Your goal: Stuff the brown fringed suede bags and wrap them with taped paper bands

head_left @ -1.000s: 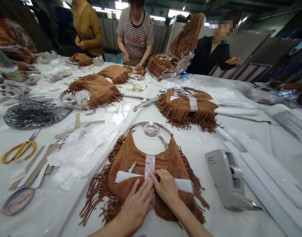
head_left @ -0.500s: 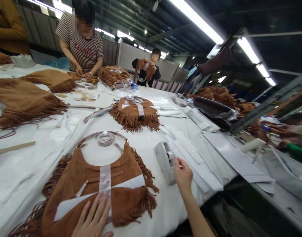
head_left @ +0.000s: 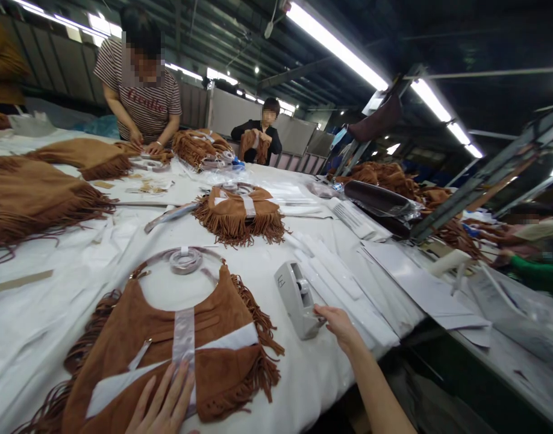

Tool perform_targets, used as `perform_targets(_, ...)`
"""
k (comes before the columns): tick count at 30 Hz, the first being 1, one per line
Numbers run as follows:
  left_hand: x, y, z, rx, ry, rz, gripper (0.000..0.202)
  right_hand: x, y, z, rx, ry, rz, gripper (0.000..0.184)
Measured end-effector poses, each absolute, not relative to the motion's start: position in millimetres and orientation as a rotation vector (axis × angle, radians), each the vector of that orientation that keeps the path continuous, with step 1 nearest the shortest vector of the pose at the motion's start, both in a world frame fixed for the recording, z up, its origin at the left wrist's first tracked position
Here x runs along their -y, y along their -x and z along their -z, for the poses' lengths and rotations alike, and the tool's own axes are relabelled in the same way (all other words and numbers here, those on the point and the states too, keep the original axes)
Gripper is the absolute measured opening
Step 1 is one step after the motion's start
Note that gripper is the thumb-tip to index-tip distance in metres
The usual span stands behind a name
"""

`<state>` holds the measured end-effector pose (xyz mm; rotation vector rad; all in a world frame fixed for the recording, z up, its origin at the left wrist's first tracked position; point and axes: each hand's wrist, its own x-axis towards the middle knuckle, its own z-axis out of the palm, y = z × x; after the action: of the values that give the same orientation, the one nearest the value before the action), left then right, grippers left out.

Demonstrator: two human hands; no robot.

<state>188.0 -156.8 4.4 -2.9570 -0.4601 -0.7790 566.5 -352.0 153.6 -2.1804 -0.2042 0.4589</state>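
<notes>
A brown suede fringed handbag (head_left: 213, 386) lies flat in front of me, with white paper strips and a translucent band across its front. My left hand (head_left: 163, 401) rests on the bag's lower middle, fingers spread over the band. To the right of the bag stands a grey tape dispenser (head_left: 294, 295) holding a small roll. My right hand (head_left: 340, 325) is at the dispenser's near cutter end, thumb and forefinger pinched together on the tape, which is barely visible. The bag's handle (head_left: 156, 259) is wrapped, with a coiled wrapped strap (head_left: 185, 260) within its curve.
Farther up the white-covered table (head_left: 240, 271) sits another fringed bag (head_left: 244, 208). White strips (head_left: 335, 283) lie beyond the dispenser, and flat white sheets (head_left: 421, 289) at the right. Tan fringed pieces (head_left: 41, 193) lie left. Two people work across the table beside stacked bags (head_left: 199, 147).
My right hand has shifted from the dispenser's side down to its near cutter end, fingers pinched. My left hand stays flat on the bag. The view has turned slightly right.
</notes>
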Motion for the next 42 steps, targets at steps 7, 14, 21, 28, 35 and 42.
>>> perform_targets(7, 158.1, -190.7, -22.4, 0.453, 2.964, 0.837, 0.083, 369.0, -560.3, -160.4, 0.150, 2.121, -0.322, 0.043)
perform_targets(14, 159.2, -188.0, -14.2, 0.465, 3.012, 0.838, 0.086, 403.7, -533.4, -143.0, 0.057, 2.138, -0.229, 0.040)
perform_targets(21, 159.0, -182.8, -3.9, 0.439, 3.014, 0.704, 0.072, 401.3, -525.0, -114.9, 0.086, 2.205, -0.250, 0.046)
perform_targets(28, 162.2, -184.1, -14.6, 0.540, 3.017, 0.701, 0.075, 420.2, -512.1, -105.8, 0.134, 2.452, -0.148, 0.034)
perform_targets(35, 154.8, -182.3, -41.7, 0.571, 3.090, 0.353, 0.074, 331.7, -484.7, -156.9, 1.084, 2.407, -0.356, 0.033)
perform_targets(42, 157.1, -179.9, -39.2, 0.615, 3.159, 0.330, 0.076, 187.2, -409.2, -238.7, 1.931, 1.718, -1.323, 0.022)
